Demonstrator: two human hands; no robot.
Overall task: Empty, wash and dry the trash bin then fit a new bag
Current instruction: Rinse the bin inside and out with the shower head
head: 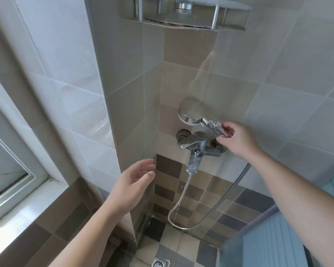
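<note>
A chrome shower head (191,112) sits against the tiled wall above the mixer tap (195,146). My right hand (237,138) is at its handle (215,127), with thumb and fingers curled round the handle's end. Its metal hose (210,216) loops down from the tap towards the floor and back up to the handle. My left hand (134,182) hovers open to the left of the tap, fingers relaxed, touching nothing. A blurred blue bin (278,241) fills the lower right corner, close to the camera.
A metal corner shelf (193,14) hangs high on the wall. A floor drain (159,264) lies at the bottom centre. A window sill (27,207) and frame run along the left. Water drips (175,214) below the tap.
</note>
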